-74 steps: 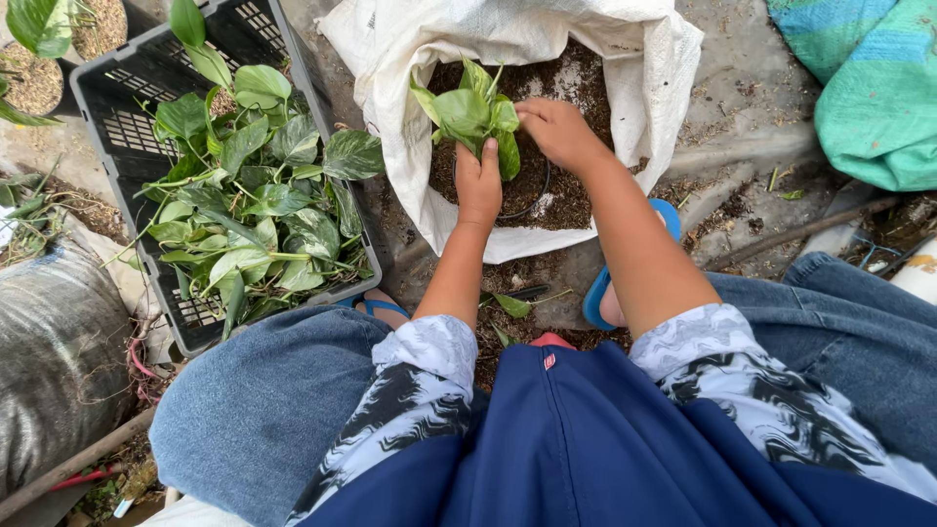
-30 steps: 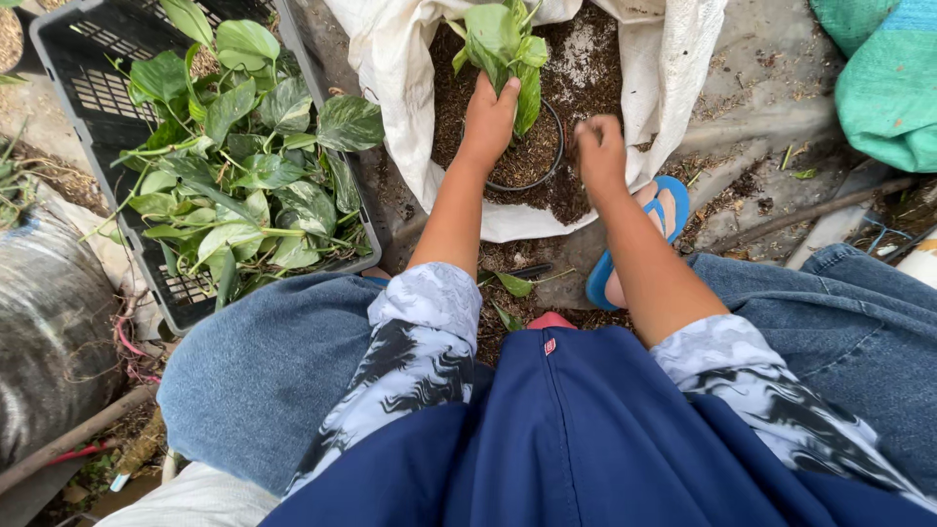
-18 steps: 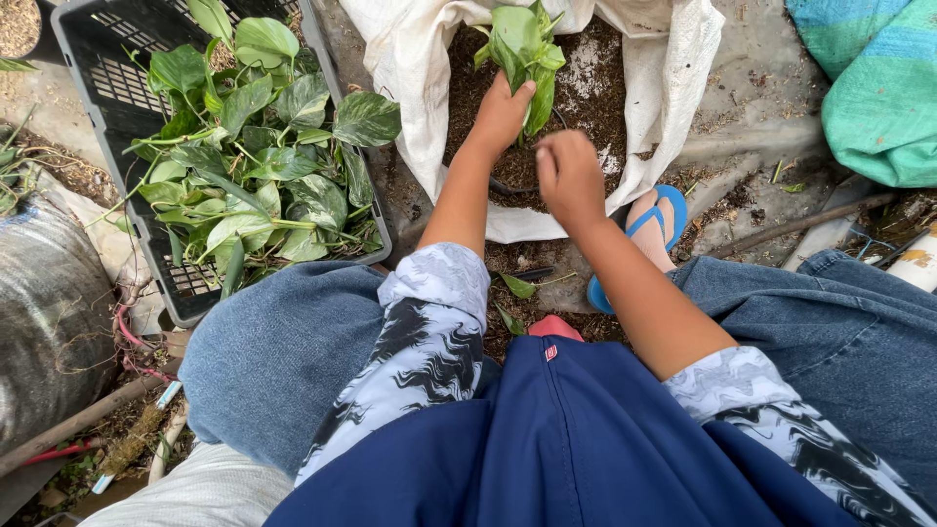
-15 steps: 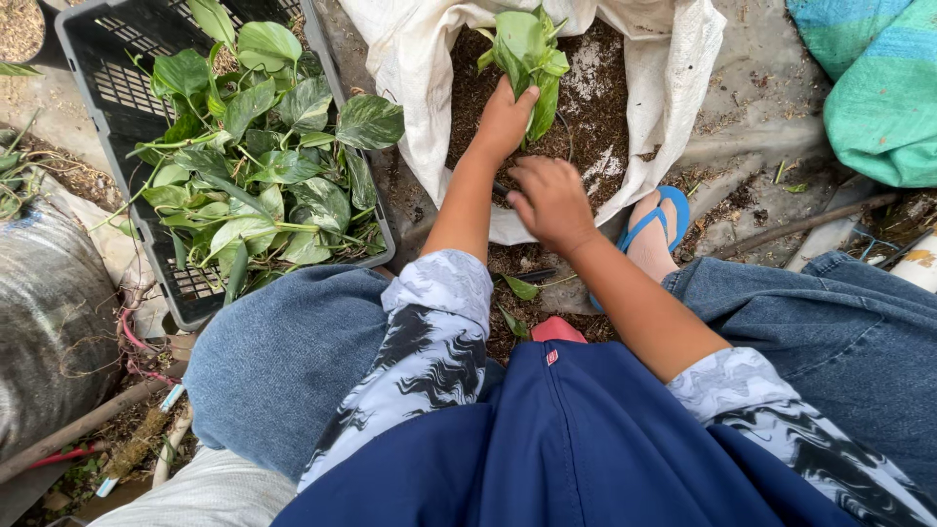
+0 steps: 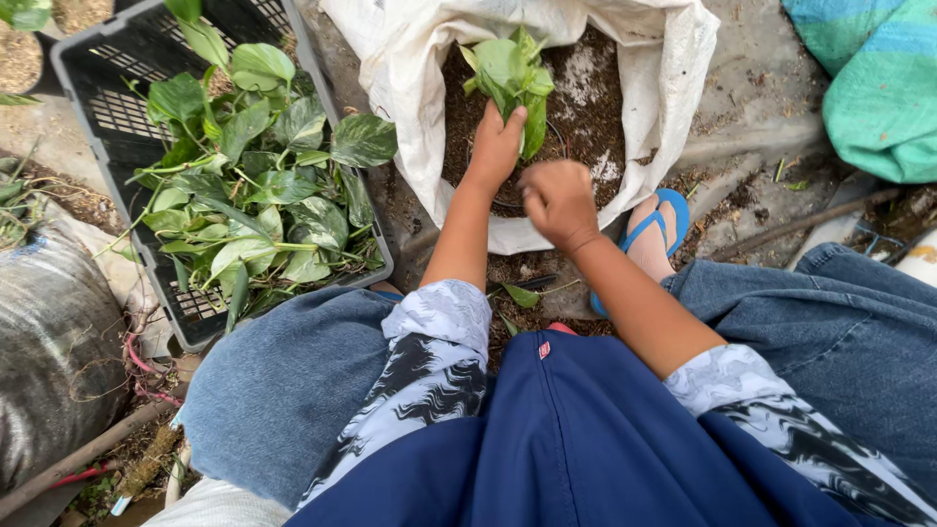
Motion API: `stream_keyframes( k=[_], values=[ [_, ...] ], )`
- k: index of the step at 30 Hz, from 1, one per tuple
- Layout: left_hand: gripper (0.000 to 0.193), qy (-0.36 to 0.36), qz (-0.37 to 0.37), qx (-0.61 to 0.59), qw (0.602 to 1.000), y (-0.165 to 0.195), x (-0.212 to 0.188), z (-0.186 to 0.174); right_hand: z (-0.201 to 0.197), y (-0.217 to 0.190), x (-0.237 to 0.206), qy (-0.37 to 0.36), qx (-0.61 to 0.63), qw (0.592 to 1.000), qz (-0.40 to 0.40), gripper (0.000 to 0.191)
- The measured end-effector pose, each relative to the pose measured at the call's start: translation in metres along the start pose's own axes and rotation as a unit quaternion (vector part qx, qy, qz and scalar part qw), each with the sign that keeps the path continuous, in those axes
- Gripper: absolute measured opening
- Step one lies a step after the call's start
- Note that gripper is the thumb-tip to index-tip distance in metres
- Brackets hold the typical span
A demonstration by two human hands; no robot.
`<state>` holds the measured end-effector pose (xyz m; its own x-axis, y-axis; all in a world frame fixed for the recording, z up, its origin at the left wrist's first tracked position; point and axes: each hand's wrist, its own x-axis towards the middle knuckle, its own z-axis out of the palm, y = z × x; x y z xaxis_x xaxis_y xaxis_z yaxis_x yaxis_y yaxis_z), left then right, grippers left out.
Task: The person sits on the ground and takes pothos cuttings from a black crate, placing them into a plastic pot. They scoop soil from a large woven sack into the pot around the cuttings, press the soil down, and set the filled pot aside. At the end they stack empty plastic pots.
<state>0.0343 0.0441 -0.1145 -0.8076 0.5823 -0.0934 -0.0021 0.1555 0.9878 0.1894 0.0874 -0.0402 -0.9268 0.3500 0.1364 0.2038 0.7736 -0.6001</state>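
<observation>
Inside the open white sack [image 5: 410,127], I see my left hand [image 5: 496,146] closed around the base of a small leafy plant [image 5: 509,70], holding it upright in a dark round pot [image 5: 508,200] half sunk in the soil [image 5: 595,107]. My right hand [image 5: 558,200] hovers just near of it, fingers curled in; whether it holds soil I cannot tell. The plant stands at the sack's middle, with bare soil open to its right and far side. The sack's folded rim curves close under both wrists, leaving little room on the near side. Just right of that rim sits a foot in a blue sandal [image 5: 656,229] on bare ground. To the left, near but apart from the sack, a black plastic crate [image 5: 107,107] is packed with green cuttings [image 5: 259,185], leaves spilling over its near edge. Far right lies a green sack [image 5: 883,88], well apart. At the left edge lies a dark bag [image 5: 49,351].
</observation>
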Motion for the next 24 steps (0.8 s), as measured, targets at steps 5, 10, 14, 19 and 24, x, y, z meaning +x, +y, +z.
stream_keyframes(
  k=[5,10,14,19,24],
  values=[
    [0.048,-0.007,0.032,0.0,0.999,-0.007,-0.002,-0.002,-0.001,0.016,0.007,0.103,-0.017,0.995,-0.001,0.02],
    [0.047,-0.018,-0.005,0.01,1.0,-0.004,-0.004,-0.005,0.008,0.053,0.046,0.166,0.131,0.964,0.159,0.029],
    [0.05,-0.029,-0.02,0.048,0.998,0.0,-0.006,-0.008,0.0,0.097,0.068,0.117,-0.011,0.977,0.177,0.054],
    [0.05,-0.048,-0.038,0.028,0.998,0.003,-0.011,-0.012,0.0,0.132,0.083,0.119,-0.052,0.941,0.312,0.071],
    [0.049,-0.05,-0.05,0.001,0.997,0.01,-0.013,-0.014,0.041,0.121,0.089,0.095,0.016,0.983,0.159,0.064]
  ],
)
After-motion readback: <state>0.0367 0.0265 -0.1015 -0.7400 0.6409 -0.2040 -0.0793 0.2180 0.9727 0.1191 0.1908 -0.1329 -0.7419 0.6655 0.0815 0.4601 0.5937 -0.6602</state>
